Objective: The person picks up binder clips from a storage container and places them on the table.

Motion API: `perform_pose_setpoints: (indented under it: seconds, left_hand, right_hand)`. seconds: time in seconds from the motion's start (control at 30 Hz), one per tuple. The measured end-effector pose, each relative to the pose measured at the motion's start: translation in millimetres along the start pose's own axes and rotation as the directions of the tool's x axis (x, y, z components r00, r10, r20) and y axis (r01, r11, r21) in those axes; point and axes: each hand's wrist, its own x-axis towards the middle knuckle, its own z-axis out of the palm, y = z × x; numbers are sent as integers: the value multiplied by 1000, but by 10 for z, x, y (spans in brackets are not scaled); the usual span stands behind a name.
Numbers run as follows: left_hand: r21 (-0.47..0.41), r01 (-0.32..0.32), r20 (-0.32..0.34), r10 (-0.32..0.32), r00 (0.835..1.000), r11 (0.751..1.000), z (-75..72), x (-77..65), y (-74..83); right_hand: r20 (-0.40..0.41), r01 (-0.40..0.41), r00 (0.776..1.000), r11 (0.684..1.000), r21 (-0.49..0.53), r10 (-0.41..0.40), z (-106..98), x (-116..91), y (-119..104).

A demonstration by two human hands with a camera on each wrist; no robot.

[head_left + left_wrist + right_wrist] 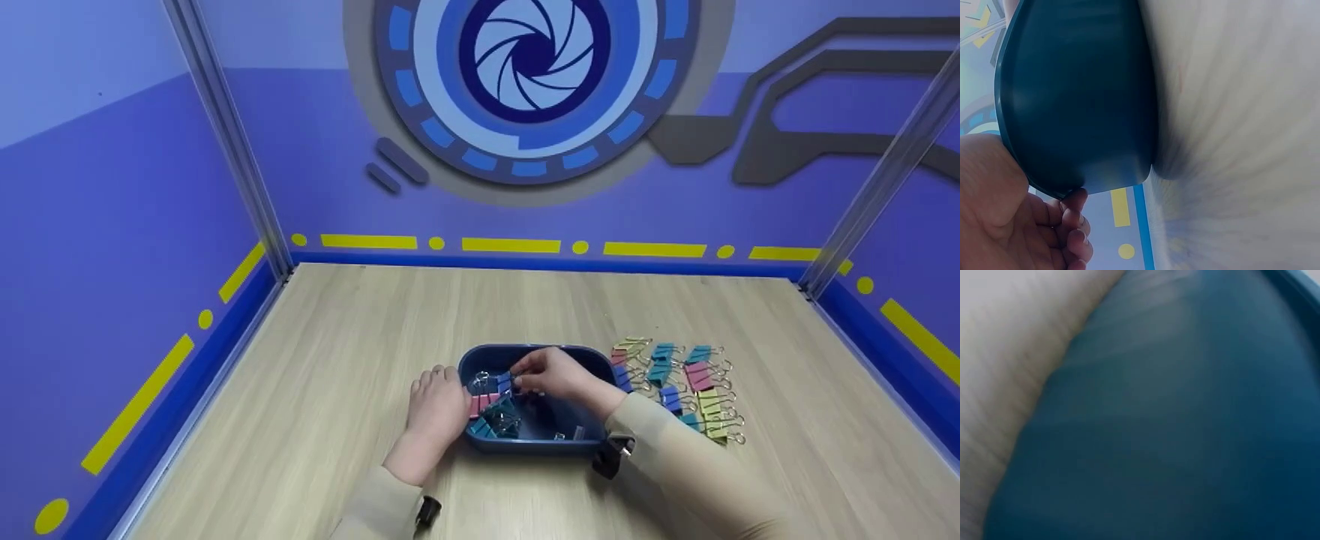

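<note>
Inside a dark blue tray [536, 448], my right hand [559, 375] pinches a blue binder clip [504, 382] between thumb and fingers. Close by in the tray lie a pink binder clip [484, 403], teal binder clips [496, 420] and a silvery clip handle [480, 381]. At the tray's left end, my left hand [437, 405] holds the rim. The left wrist view shows the left hand's curled fingers [1075, 236] at the tray's corner; the thumb is hidden. A blurred tray wall [1157, 410] fills most of the right wrist view.
Right of the tray, several binder clips lie in rough columns on the wooden table [360, 322], among them yellow clips [715, 405], a pink clip [699, 375] and teal clips [661, 361]. Blue printed panels [315, 172] enclose the table at the back and sides.
</note>
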Motion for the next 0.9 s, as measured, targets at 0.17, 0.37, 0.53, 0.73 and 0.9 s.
perform_pose_setpoints:
  seconds: [0.17, 0.37, 0.53, 0.73, 0.9]
  left_hand:
    - [8, -6, -19, 6, 1000, 1000, 4, 8, 4]
    - [-9, 2, 8, -2, 1000, 1000, -2, 8, 9]
    - [-15, 1, 9, -1, 1000, 1000, 8, -7, 7]
    - [-16, 3, 2, -3, 1000, 1000, 1, 3, 1]
    - [-15, 0, -6, 0, 1000, 1000, -8, 1, -3]
  right_hand:
    - [-8, -12, 1000, 1000, -22, 12, 6, -21, -4]
    - [-21, -28, 999, 999, -18, 28, -10, -31, -5]
    - [-31, -10, 999, 1000, 3, 10, -42, -37, 19]
    - [-23, -33, 999, 996, 78, 34, -115, -75, 69]
    - [-27, -23, 999, 992, 127, 26, -192, -121, 91]
